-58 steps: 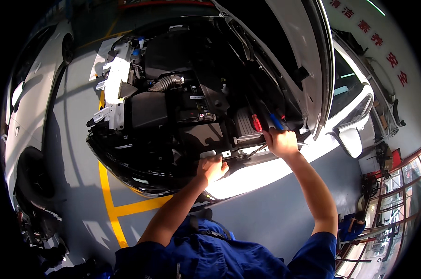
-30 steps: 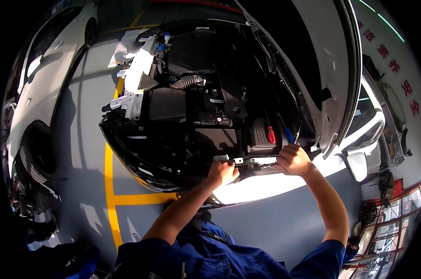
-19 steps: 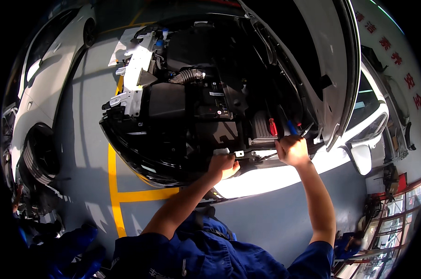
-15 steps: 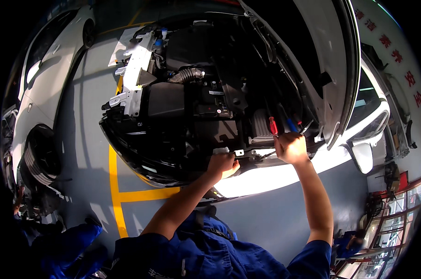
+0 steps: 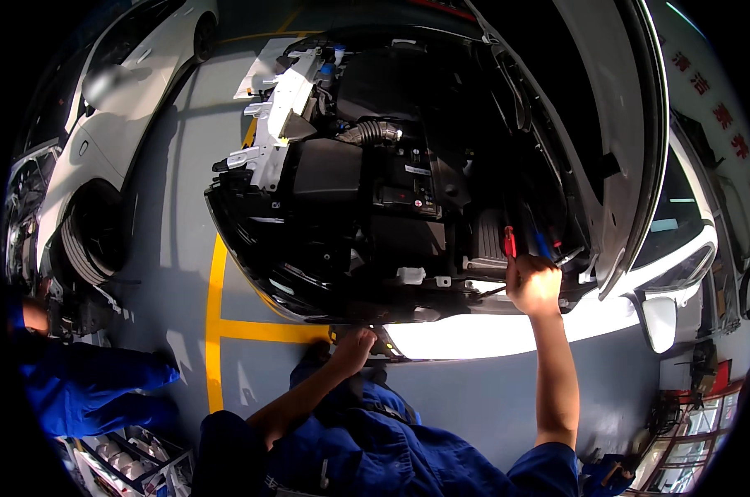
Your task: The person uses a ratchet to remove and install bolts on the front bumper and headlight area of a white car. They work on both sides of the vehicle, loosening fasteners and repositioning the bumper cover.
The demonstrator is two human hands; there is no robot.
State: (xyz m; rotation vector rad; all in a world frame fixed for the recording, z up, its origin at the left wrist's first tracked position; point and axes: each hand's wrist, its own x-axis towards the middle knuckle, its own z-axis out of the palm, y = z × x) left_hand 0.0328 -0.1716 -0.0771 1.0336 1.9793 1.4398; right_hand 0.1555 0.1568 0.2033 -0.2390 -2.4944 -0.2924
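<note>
My right hand is closed at the near side edge of the open engine bay. What lies inside its fingers is hidden. Next to it a red-handled tool stands up, with a blue handle and a smaller red one just beyond. A thin dark rod shows to the left of this hand. My left hand is low, in front of my body, with its fingers curled beside the front end of the white fender. Whether it holds anything cannot be made out.
The raised hood rises at the right. A black corrugated hose and a battery are in the bay. Another white car stands at the left. A person in blue work clothes is at the lower left.
My left hand has drawn back from the bay's near edge, down and left toward my body. The right hand stays by the red-handled tool. The whole view has shifted somewhat.
</note>
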